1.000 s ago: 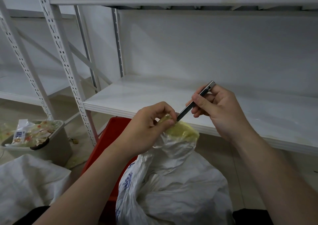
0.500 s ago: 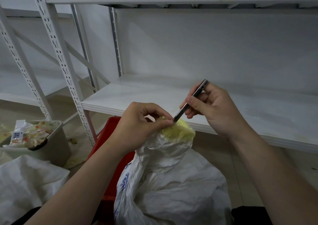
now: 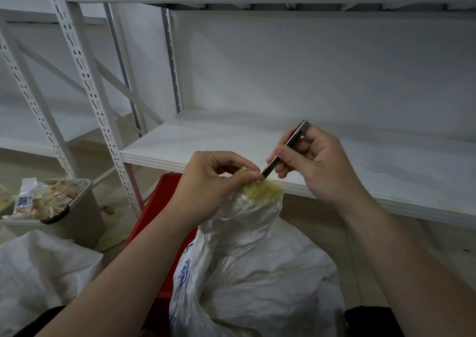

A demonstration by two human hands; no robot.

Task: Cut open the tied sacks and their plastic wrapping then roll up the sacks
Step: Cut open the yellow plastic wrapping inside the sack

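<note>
Since half a second ago the knife tip has slid in closer to the pinching fingers, and the right hand has barely shifted otherwise. So the white sack sits low in the middle, its neck bunched up and bound with yellowish plastic wrapping right at the top. The left hand has thumb and fingertips closed tight on a bit of that wrapping, pinching it up just left of the blade. The right hand is curled shut around a slim dark utility knife, held kind of like a pen, handle sticking up past the knuckles and the tip angled down to touch the wrapping right beside the left fingertips.

Behind the left wrist there's a red crate tucked under the sack. Further left of that hand, a beige bin stuffed with clear plastic scraps, and another white sack crumpled near the bottom corner. Beyond both hands is a white metal shelf, bare board, with slotted uprights off to the left.
</note>
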